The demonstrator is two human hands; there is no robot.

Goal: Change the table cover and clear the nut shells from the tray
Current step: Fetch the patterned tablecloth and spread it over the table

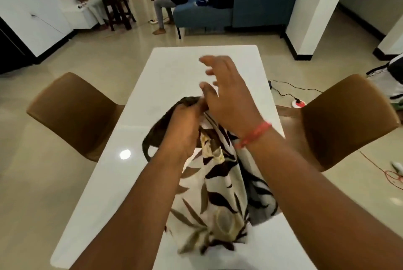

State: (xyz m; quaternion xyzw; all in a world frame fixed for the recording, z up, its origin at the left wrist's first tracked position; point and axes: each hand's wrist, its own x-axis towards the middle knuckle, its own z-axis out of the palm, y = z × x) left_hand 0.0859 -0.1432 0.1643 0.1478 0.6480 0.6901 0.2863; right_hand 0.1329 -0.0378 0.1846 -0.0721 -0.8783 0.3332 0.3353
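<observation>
A bunched table cover point(220, 200), cream with dark brown and olive leaf prints, hangs over the bare white table point(174, 66). My left hand point(185, 125) grips its upper edge, fingers curled round the dark folded cloth. My right hand point(226, 97), with a red thread on the wrist, hovers above and beyond the left hand, fingers spread and holding nothing. No tray or nut shells are in view.
Two brown chairs stand at the table's sides, one on the left point(72, 112) and one on the right point(349, 119). A blue sofa point(250, 5) with seated people lies beyond. A power strip with a cable point(298, 101) lies on the floor at the right.
</observation>
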